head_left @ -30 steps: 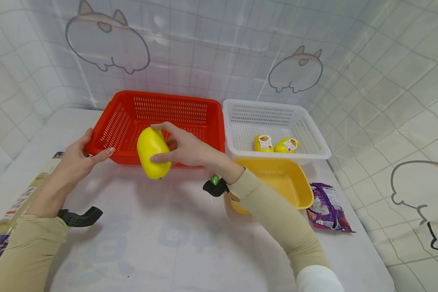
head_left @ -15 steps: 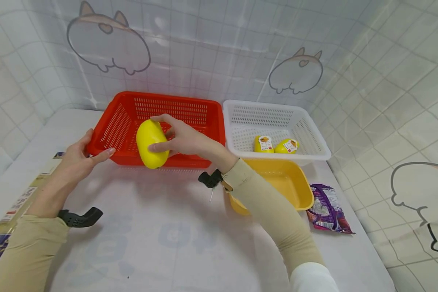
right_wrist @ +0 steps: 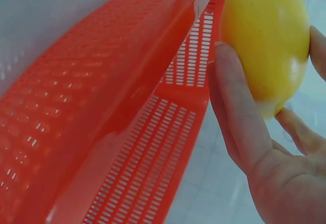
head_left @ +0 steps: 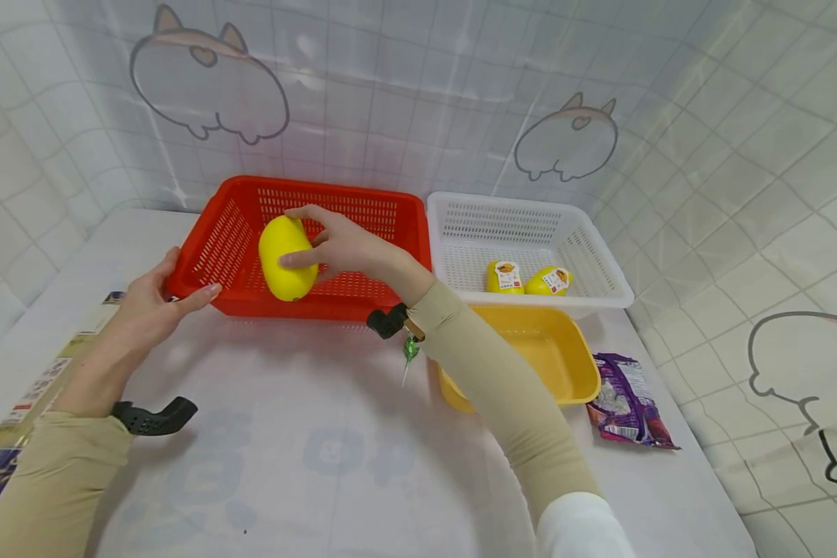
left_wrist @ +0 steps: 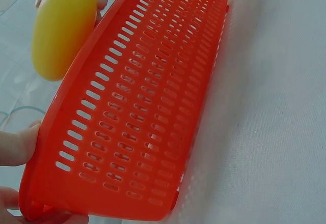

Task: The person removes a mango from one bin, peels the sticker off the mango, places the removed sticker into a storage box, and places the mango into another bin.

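My right hand (head_left: 345, 246) holds a smooth yellow mango (head_left: 277, 249) between thumb and fingers, over the front of the red basket (head_left: 251, 304) in the head view. The right wrist view shows the mango (right_wrist: 267, 40) with a green stem end, and the fingers (right_wrist: 234, 86) along its side. At the basket's left front corner, my left hand (head_left: 146, 310) grips the rim, its thumb on the front. From the left wrist, the slotted red wall (left_wrist: 127, 107) fills the middle, with the mango (left_wrist: 63, 28) beyond the rim.
A white basket (head_left: 530, 297) with two labelled yellow fruits (head_left: 549, 280) stands right of the red one. In front of it is a yellow tub (head_left: 565, 356), beside a purple packet (head_left: 628, 403). A green lollipop (head_left: 409, 349) lies under the right wrist; a printed package (head_left: 49, 372) is at left.
My right hand has raised the mango from in front of the red basket to over its front edge, moving farther away from me. The left hand keeps its hold on the corner.
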`<state>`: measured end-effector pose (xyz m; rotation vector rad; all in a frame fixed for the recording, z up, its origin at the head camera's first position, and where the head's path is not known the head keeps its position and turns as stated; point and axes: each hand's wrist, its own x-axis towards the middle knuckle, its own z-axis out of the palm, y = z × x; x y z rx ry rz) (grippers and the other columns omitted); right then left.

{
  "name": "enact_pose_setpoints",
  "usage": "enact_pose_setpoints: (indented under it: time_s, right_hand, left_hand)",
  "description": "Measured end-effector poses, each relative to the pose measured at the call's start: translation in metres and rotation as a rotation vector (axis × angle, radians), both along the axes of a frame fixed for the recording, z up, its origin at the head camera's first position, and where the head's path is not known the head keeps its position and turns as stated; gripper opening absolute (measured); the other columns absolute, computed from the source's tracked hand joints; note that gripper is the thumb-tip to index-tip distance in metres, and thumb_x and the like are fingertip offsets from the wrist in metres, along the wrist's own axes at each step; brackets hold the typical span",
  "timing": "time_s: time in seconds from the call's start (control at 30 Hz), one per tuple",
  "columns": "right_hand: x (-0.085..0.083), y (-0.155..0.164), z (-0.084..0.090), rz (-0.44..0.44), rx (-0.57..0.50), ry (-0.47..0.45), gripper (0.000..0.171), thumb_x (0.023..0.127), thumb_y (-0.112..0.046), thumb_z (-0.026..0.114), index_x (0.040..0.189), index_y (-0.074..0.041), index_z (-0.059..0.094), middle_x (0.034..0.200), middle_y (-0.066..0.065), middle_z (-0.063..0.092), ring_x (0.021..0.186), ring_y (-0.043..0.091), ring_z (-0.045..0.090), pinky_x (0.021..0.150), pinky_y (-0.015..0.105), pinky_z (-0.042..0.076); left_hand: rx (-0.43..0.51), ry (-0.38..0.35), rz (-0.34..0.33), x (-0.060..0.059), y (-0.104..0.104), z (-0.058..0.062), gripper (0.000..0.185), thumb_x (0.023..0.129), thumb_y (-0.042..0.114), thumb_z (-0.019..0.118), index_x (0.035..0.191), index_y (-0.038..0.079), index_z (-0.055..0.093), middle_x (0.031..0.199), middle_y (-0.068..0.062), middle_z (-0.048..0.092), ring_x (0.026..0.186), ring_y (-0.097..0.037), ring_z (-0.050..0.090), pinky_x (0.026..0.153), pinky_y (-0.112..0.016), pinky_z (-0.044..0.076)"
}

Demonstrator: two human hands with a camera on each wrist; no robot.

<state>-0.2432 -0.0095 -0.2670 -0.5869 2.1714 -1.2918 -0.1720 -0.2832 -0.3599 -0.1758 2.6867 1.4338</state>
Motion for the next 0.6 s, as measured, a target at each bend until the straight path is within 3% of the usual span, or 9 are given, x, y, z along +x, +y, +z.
enact_pose_setpoints:
  time_s: [0.37, 0.6]
  right_hand:
    - [-0.029, -0.009, -0.007, -0.004, -0.022, -0.072, 0.068, 0.088, -0.025, 0.078, 0.148, -0.032, 0.045, 0.145, -0.007, 0.041, 0.106, 0.02, 0.063, 0.085, 0.034, 0.061]
    - [-0.047, -0.011, -0.015, 0.017, -0.081, -0.179, 0.069, 0.091, -0.022, 0.074, 0.152, -0.027, 0.041, 0.14, 0.0, 0.045, 0.101, 0.025, 0.066, 0.091, 0.038, 0.059]
  left_hand:
    - [0.004, 0.005, -0.008, 0.002, 0.0, 0.001, 0.1, 0.097, 0.053, 0.055, 0.157, 0.015, -0.015, 0.167, -0.011, -0.012, 0.15, -0.047, 0.009, 0.112, -0.068, 0.03]
    - [0.006, -0.007, 0.001, 0.003, 0.001, 0.003, 0.101, 0.096, 0.055, 0.056, 0.157, 0.018, -0.016, 0.168, -0.013, -0.008, 0.149, -0.048, 0.012, 0.112, -0.068, 0.03]
